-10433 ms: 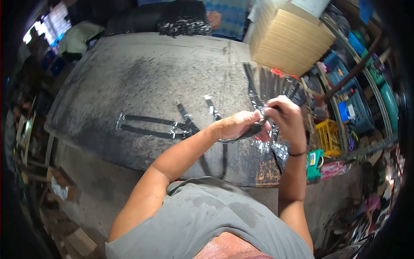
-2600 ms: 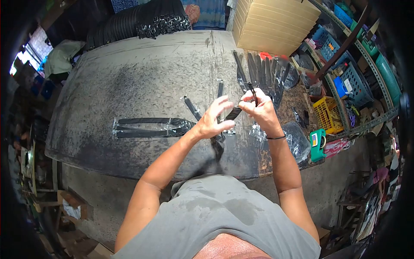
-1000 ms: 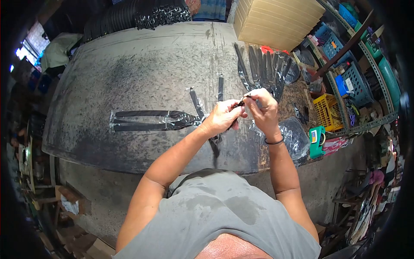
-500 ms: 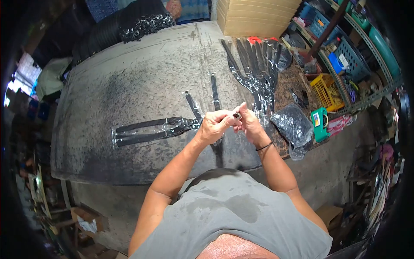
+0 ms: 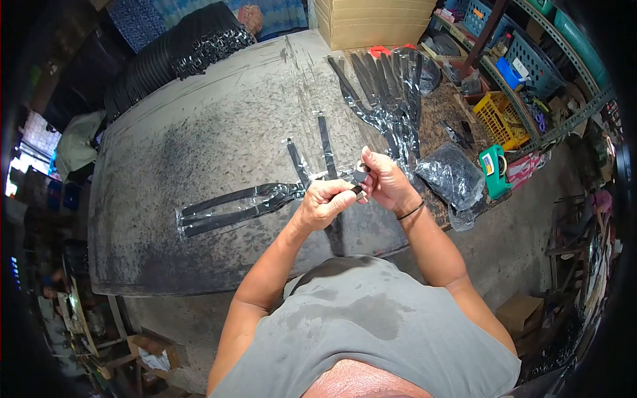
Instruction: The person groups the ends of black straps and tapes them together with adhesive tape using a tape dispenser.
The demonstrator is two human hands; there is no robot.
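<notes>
Over the near part of the worktable, my left hand (image 5: 324, 203) is closed, pinching a black strap end with a pale, shiny edge (image 5: 357, 190) between thumb and fingers. Right up against it is my right hand (image 5: 387, 180), its thumb raised and its fingers curled around a small dark piece with a shiny part (image 5: 361, 174). What exactly that piece is I cannot tell. Beneath and left of my hands lies a bundle of black straps in clear plastic (image 5: 232, 211). Two narrower wrapped strips (image 5: 326, 147) point away from it toward the far side.
A fan of wrapped black straps (image 5: 388, 86) lies at the far right, beside a crumpled plastic bag (image 5: 451, 174) and a green tape dispenser (image 5: 492, 171). Behind stand a cardboard box (image 5: 371, 23) and a pile of black straps (image 5: 179, 56). A yellow basket (image 5: 501, 123) sits by the shelves.
My hands have drawn slightly apart, and more of the black strap end and the small dark piece shows between them. The whole view has shifted a little.
</notes>
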